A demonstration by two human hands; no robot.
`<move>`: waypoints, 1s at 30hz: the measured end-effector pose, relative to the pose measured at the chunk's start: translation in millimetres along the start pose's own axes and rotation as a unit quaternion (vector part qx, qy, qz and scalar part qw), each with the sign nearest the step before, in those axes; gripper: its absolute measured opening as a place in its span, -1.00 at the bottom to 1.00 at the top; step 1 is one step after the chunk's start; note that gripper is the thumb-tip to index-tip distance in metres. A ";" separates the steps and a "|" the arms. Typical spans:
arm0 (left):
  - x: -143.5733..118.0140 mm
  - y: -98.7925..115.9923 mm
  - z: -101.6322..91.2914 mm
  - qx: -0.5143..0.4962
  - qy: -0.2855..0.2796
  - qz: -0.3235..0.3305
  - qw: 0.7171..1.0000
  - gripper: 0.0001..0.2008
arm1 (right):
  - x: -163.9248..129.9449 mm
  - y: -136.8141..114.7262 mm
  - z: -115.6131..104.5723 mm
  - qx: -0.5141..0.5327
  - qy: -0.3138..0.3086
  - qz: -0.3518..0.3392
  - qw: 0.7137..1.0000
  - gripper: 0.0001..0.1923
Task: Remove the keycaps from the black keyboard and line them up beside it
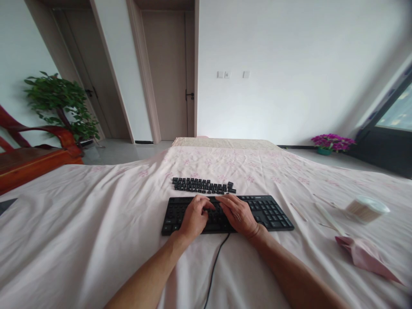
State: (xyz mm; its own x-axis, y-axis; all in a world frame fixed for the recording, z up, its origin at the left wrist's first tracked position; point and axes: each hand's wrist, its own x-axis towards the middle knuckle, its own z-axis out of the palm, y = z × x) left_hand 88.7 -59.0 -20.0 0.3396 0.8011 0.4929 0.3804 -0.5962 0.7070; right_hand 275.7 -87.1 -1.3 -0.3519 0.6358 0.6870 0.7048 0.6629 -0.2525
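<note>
A black keyboard (273, 212) lies on a table covered with a pale pink cloth (96, 223), its cable (214, 266) running toward me. My left hand (193, 216) rests on the keyboard's left-middle part with fingers curled over the keys. My right hand (238, 214) lies beside it on the middle, fingers bent down onto the keys. What the fingertips grip is hidden. Just behind the keyboard, several loose black keycaps (202, 185) are laid out in rows on the cloth.
At the right lie a round tub of cotton swabs (367, 209), some loose thin sticks (326, 216) and a crumpled pink cloth (365, 255). A red wooden chair (35, 154) and a potted plant (61, 103) stand left; purple flowers (331, 142) sit on the floor.
</note>
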 end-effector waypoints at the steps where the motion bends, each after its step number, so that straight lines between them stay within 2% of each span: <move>1: 0.1 -0.3 0.1 0.000 0.001 0.001 1.000 -0.57 | -0.2 0.2 0.1 0.000 -0.001 0.000 1.000 -0.69; 9: -0.1 0.2 0.8 -0.009 0.004 -0.028 1.000 -0.72 | 1.9 -2.5 -1.4 -0.013 0.009 -0.006 1.000 -0.69; 17: -0.4 4.0 -1.6 -0.027 0.021 -0.049 0.998 -0.62 | 1.7 -3.0 -2.4 -0.011 0.002 -0.007 1.000 -0.68; 21: -1.1 3.6 -0.8 -0.045 0.017 -0.082 0.995 -0.64 | 1.1 -2.2 -1.8 -0.012 0.008 -0.008 1.000 -0.70; 25: -1.0 5.0 -1.4 -0.057 0.018 -0.086 0.994 -0.65 | 1.1 -2.2 -1.4 -0.012 0.008 -0.009 1.000 -0.70; 30: 0.1 7.3 -3.6 -0.045 0.011 -0.076 0.996 -0.90 | 0.9 -2.3 -1.8 -0.009 0.007 -0.009 1.000 -0.69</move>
State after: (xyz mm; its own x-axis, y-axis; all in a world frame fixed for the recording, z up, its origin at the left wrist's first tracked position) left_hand 88.4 -63.1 -12.9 0.2645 0.8835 0.3865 0.3478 -0.4612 0.8163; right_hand 274.8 -88.8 1.1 -0.3560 0.6187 0.7003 0.7094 0.6668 -0.2284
